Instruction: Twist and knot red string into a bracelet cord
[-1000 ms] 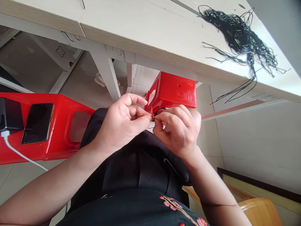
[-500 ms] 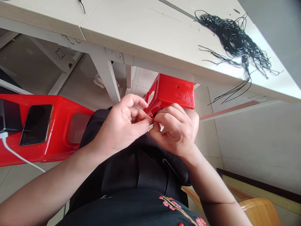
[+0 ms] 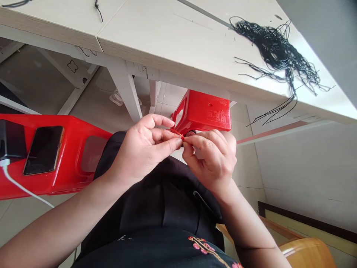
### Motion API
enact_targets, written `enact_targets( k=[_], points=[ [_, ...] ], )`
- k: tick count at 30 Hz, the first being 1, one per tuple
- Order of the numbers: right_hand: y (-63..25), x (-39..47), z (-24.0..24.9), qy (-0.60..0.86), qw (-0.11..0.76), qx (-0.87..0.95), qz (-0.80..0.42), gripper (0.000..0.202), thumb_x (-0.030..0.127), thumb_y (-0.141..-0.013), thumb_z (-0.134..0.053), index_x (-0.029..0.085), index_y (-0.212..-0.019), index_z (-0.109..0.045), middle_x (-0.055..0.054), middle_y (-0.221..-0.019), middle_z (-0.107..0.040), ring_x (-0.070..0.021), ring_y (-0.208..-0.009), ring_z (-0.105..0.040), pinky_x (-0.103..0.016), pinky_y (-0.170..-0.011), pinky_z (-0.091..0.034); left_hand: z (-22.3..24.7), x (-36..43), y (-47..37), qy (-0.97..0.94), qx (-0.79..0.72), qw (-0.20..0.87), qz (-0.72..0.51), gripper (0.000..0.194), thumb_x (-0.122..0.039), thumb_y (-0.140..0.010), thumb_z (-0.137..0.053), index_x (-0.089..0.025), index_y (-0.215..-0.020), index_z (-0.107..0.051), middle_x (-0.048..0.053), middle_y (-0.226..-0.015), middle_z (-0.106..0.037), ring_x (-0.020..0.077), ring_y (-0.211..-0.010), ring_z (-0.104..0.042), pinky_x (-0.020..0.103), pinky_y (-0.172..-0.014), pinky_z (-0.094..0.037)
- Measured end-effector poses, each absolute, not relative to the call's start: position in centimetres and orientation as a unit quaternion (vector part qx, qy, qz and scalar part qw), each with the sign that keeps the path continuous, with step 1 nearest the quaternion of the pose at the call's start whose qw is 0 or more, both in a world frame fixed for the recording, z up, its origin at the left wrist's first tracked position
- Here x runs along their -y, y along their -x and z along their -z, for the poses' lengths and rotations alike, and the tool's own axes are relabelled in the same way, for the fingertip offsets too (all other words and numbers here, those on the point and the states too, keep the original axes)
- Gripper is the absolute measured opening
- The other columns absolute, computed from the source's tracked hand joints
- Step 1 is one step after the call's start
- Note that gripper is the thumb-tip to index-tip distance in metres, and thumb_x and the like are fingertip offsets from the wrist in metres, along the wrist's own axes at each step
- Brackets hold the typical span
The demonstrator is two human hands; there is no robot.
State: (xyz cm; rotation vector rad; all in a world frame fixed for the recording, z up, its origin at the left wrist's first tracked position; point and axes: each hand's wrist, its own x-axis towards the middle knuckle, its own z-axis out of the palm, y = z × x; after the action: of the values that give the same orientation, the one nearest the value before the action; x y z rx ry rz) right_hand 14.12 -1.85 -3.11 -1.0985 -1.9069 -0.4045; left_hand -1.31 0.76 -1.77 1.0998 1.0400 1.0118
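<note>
Right in the middle of the frame, the left hand [image 3: 147, 149] and right hand [image 3: 213, 158] meet fingertip to fingertip over a small piece of red cord [image 3: 182, 137]! The left has its thumb pressed close against a finger on the cord, the topmost finger lifted clear above. The right answers from the other side, thumb and forefinger nearly together at the cord, the other fingers curled; the exact grip is too small to make out. Behind them sits a red stool [image 3: 205, 108]. Upper right, a tangle of black cords [image 3: 279, 52] sprawls on the pale table [image 3: 167, 41], loose ends over its edge. Far left, a phone [image 3: 44, 149] lies on another red seat [image 3: 74, 130].
</note>
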Motion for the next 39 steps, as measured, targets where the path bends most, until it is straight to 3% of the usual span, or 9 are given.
enact_targets(
  k=[8, 13, 16, 21, 27, 35, 39],
  points=[
    [-14.2, 1.5, 2.9, 0.458, 0.396, 0.775, 0.183, 0.021, 0.005, -0.079, -0.056, 0.022, -0.069, -0.051, 0.002, -0.058, -0.055, -0.0133, -0.055, -0.045, -0.029, -0.051, -0.034, 1.6, 0.9, 1.2, -0.589, -0.480, 0.481, -0.436, 0.036, -0.019, -0.076, -0.073, -0.028, -0.111, -0.066, 0.000, -0.084, -0.076, 0.0199, -0.078, -0.074, 0.031, -0.076, -0.061],
    [-14.3, 1.2, 2.8, 0.440, 0.413, 0.782, 0.158, 0.023, 0.002, -0.071, -0.053, 0.023, -0.066, -0.043, 0.003, -0.056, -0.052, -0.0124, -0.052, -0.040, -0.027, -0.049, -0.033, 1.8, 0.9, 1.0, -0.583, -0.455, 0.505, -0.445, 0.039, -0.015, -0.075, -0.072, -0.027, -0.111, -0.065, -0.002, -0.077, -0.075, 0.0168, -0.070, -0.073, 0.028, -0.070, -0.061],
    [-14.2, 1.2, 2.7, 0.430, 0.461, 0.771, 0.091, 0.022, 0.002, -0.070, -0.051, 0.022, -0.066, -0.043, 0.003, -0.056, -0.053, -0.0111, -0.052, -0.045, -0.025, -0.049, -0.037, 1.9, 0.5, 0.8, -0.528, -0.436, 0.572, -0.452, 0.038, -0.013, -0.072, -0.072, -0.024, -0.107, -0.062, -0.005, -0.067, -0.071, 0.0131, -0.062, -0.070, 0.023, -0.062, -0.059],
    [-14.0, 1.4, 2.9, 0.441, 0.543, 0.709, -0.093, 0.018, 0.008, -0.073, -0.048, 0.022, -0.062, -0.045, 0.004, -0.055, -0.052, -0.0105, -0.051, -0.050, -0.026, -0.049, -0.043, 1.9, 0.0, 0.6, -0.472, -0.425, 0.614, -0.470, 0.033, -0.012, -0.068, -0.072, -0.022, -0.098, -0.060, -0.006, -0.062, -0.067, 0.0120, -0.059, -0.069, 0.023, -0.061, -0.058],
    [-14.4, 1.8, 3.0, 0.450, 0.538, 0.688, -0.186, 0.010, 0.011, -0.080, -0.057, 0.020, -0.080, -0.061, 0.000, -0.073, -0.068, -0.0136, -0.067, -0.064, -0.028, -0.060, -0.054, 1.8, 0.1, 0.8, -0.478, -0.427, 0.608, -0.468, 0.033, -0.014, -0.070, -0.072, -0.023, -0.099, -0.057, -0.005, -0.066, -0.067, 0.0143, -0.066, -0.070, 0.026, -0.067, -0.059],
    [-13.8, 2.0, 2.7, 0.473, 0.504, 0.721, -0.040, 0.018, 0.004, -0.077, -0.060, 0.020, -0.071, -0.059, 0.001, -0.064, -0.067, -0.0110, -0.057, -0.061, -0.024, -0.056, -0.050, 1.9, 0.4, 1.0, -0.575, -0.454, 0.497, -0.465, 0.013, -0.016, -0.079, -0.068, -0.023, -0.082, -0.057, -0.003, -0.073, -0.068, 0.0113, -0.067, -0.068, 0.021, -0.060, -0.056],
    [-13.6, 2.1, 2.6, 0.491, 0.506, 0.702, -0.100, 0.017, 0.004, -0.075, -0.058, 0.019, -0.066, -0.057, 0.003, -0.060, -0.064, -0.0087, -0.054, -0.058, -0.020, -0.051, -0.048, 2.0, 0.6, 1.0, -0.601, -0.447, 0.479, -0.458, 0.010, -0.017, -0.080, -0.066, -0.023, -0.081, -0.058, -0.001, -0.078, -0.068, 0.0138, -0.072, -0.069, 0.024, -0.064, -0.057]
  ],
)
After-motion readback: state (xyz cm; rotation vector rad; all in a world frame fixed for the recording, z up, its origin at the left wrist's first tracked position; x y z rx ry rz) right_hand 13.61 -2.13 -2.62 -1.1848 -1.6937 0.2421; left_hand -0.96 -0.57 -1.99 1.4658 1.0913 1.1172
